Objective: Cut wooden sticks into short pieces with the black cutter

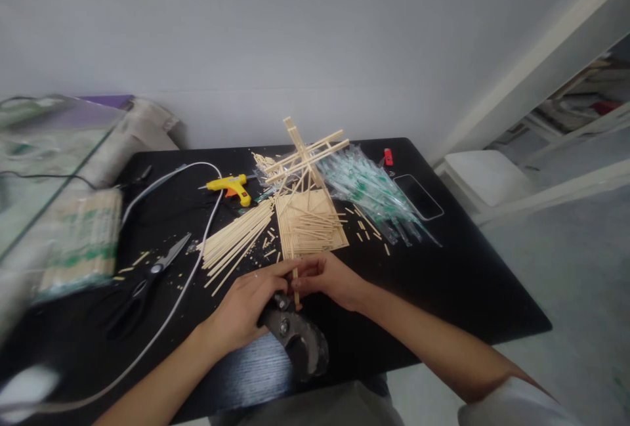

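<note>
My left hand is closed on a dark metal cutter near the front edge of the black table. My right hand pinches a thin wooden stick and holds it upright at the cutter's jaws. Just beyond my hands stands a model built of wooden sticks, with a flat slatted base and a crossed upright frame. A loose heap of long sticks lies to its left.
A yellow glue gun with a white cable lies at the back. Black scissors lie left. Empty plastic stick wrappers, a phone and a red lighter lie right. Packs of sticks sit far left.
</note>
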